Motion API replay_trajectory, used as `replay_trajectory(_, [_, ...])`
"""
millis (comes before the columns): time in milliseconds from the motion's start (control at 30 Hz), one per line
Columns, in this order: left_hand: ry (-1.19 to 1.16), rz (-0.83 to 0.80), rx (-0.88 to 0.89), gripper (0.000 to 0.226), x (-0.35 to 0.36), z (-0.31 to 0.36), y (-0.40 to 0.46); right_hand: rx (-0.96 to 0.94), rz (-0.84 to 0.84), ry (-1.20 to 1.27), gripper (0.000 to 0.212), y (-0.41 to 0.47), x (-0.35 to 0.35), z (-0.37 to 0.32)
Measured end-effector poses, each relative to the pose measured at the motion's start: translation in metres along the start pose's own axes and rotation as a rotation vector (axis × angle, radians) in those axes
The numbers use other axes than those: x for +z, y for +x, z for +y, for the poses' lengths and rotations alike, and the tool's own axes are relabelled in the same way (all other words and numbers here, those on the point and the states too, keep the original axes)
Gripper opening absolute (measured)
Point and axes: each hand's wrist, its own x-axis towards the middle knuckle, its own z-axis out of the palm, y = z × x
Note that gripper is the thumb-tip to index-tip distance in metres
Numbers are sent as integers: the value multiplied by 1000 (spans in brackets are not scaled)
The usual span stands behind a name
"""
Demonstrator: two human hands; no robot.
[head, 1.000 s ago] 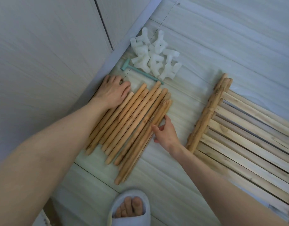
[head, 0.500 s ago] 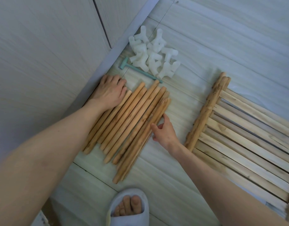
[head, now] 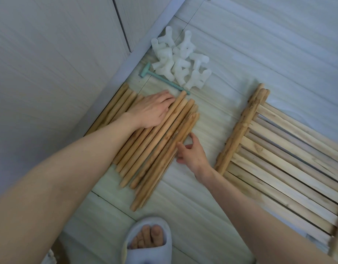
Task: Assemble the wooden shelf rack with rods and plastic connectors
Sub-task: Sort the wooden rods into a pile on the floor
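Wooden rods point(head: 154, 141) lying diagonal, near-left to far-right; left hand point(head: 152, 110) flat on top, holding nothing; right hand point(head: 191, 153) loosely spread, touching the nearest edge.

Tan wooden rods point(head: 154, 141), white plastic connectors point(head: 180, 62), teal mallet point(head: 160, 78), pale grey slipper point(head: 148, 250)

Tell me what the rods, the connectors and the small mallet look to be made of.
Rods: bare, unvarnished wood by the look, tan with visible grain and darker flecks.
Connectors: likely plastic, milky white, smooth and slightly translucent.
Mallet: probably plastic too, matte teal in one uniform colour; rubber can't be ruled out.
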Motion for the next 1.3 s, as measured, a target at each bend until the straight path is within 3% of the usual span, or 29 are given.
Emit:
replay_trajectory(167, [27,36,23,44,-2,0,-11,94,100,90,74,-4,5,-2])
replay_trajectory(400, [-25,98,-104,51,20,37,-62,108,186,68,28,7,6,-2])
replay_trajectory(533, [37,13,-86,55,48,71,-94,116,288,74,20,18,-1,-5])
replay_trajectory(700, [142,-7,-88,57,66,88,-104,111,247,139,3,21,-7,-1])
replay_trajectory(900, [135,23,-79,54,58,89,-92,54,233,167,20,16,-10,-3])
replay_trajectory(1133, [121,38,-320,60,39,45,-65,-10,164,23,36,8,-4,3])
replay_trajectory(1300, [73,7,-271,55,16,27,-13,55,92,36,41,6,-9,-2])
